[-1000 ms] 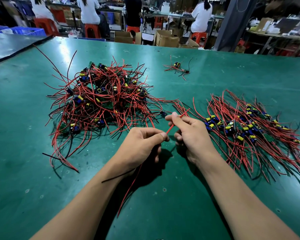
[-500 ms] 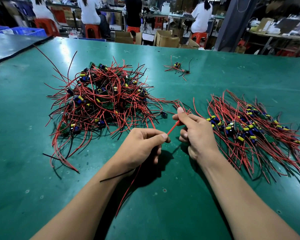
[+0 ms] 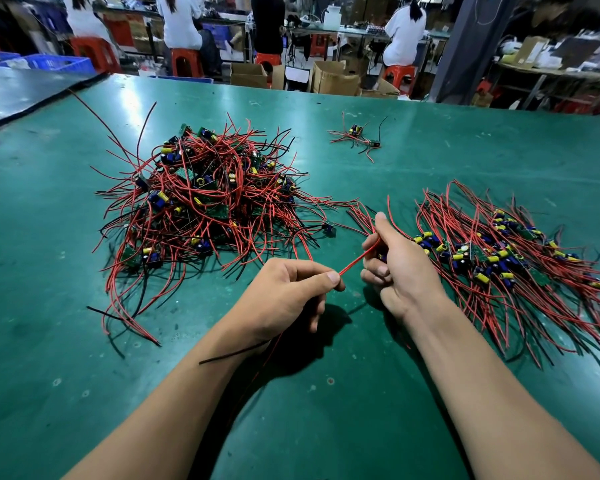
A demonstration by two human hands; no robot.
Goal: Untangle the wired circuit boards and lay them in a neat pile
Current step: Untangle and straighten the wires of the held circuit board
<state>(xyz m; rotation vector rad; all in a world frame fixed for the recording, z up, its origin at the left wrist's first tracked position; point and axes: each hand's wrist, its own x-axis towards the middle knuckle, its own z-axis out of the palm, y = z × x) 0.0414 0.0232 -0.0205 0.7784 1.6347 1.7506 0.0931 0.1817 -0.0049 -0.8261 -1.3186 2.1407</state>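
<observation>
Both hands hover a short way apart above the near middle of the table, joined by a taut stretch of thin red wire (image 3: 357, 260). The left hand (image 3: 288, 292) pinches it between thumb and forefinger with the other fingers curled under, and the right hand (image 3: 400, 268) clamps it between thumb and forefinger, the wire's free end poking up past the fingertip. A fleck of blue and yellow shows by the right hand's curled fingers, but whether a board sits in that palm is hidden. From beneath the left wrist a thin black wire (image 3: 232, 353) juts leftward, and a red strand drops into the forearm's shadow, where it is hard to follow. Left of the hands lies the tangled heap of small green circuit boards with red and black leads (image 3: 205, 199). Just beside the right hand lies the combed-out pile of the same boards (image 3: 499, 261), its wires fanned towards the near right. A small stray cluster of boards (image 3: 355, 136) sits farther back on the dark green table mat (image 3: 291, 427). Markings on the boards are too small to read. Behind the table, blurred, people in white tops sit on red stools (image 3: 184, 62) near brown cardboard boxes (image 3: 333, 77), their upper parts cut off by the frame.
</observation>
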